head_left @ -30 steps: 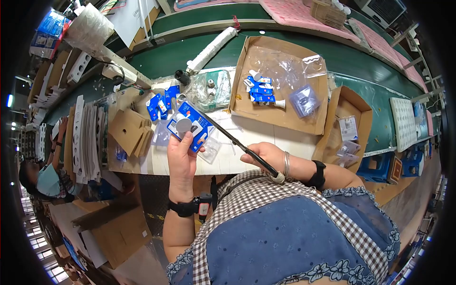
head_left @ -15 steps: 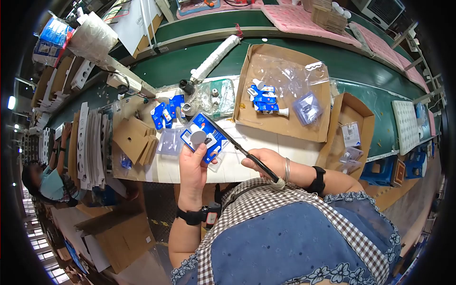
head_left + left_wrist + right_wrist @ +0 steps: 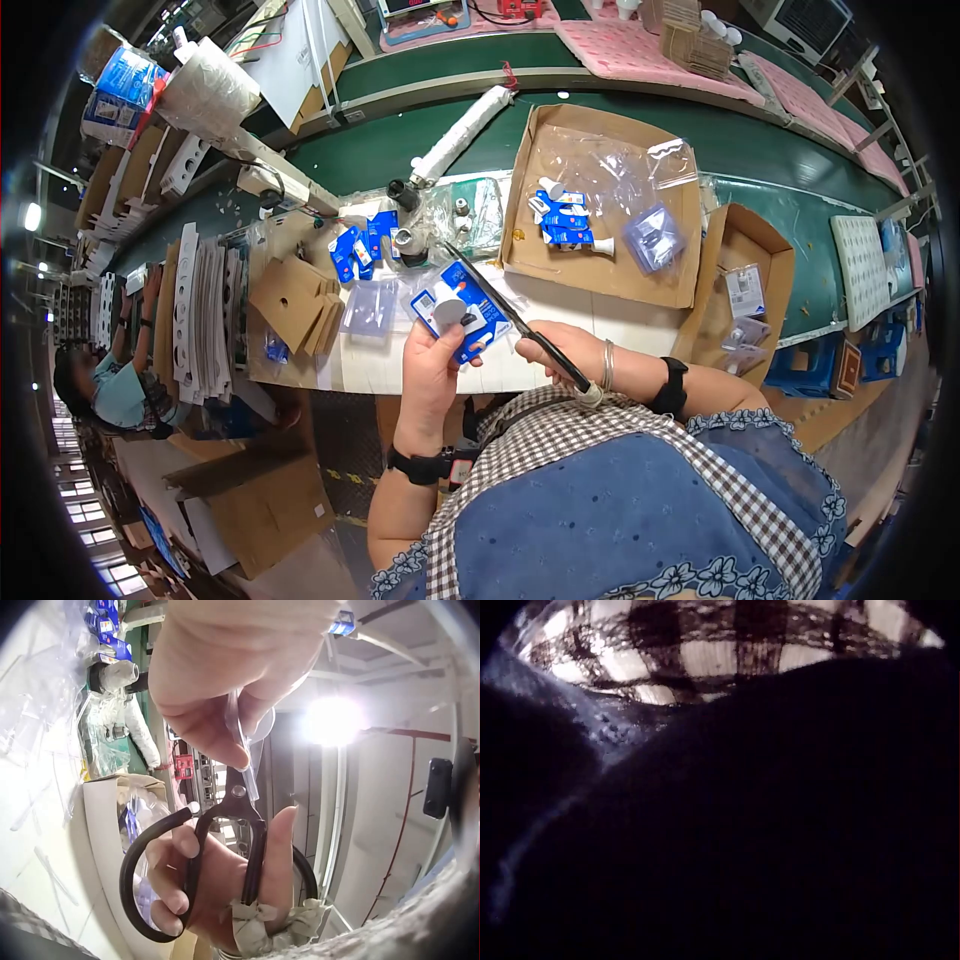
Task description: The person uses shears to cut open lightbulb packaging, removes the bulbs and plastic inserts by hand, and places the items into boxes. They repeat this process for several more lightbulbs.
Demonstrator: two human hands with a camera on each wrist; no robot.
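The left hand (image 3: 430, 370) pinches a blue-and-white card package (image 3: 468, 322) with a round white piece on its front. The right hand (image 3: 560, 350) grips black-handled scissors (image 3: 500, 303), whose long blades lie along the package's right edge. In the left wrist view the left hand (image 3: 240, 682) pinches the clear plastic edge just above the pivot of the scissors (image 3: 238, 792), and the right hand's fingers (image 3: 174, 889) pass through a large handle loop. The right wrist view shows only checked cloth (image 3: 705, 656) and darkness.
Behind the hands stands a cardboard box (image 3: 600, 275) with blue packages and clear plastic; a smaller box (image 3: 705, 310) is to its right. Brown card pieces (image 3: 285, 298) and more blue packages (image 3: 350, 253) lie left. A wrapped roll (image 3: 462, 135) lies behind. Another person (image 3: 120, 390) is at far left.
In the head view, the left hand and package have shifted right and slightly down, nearer the right hand. The surroundings also shift right and down in the picture. Both hands keep their holds.
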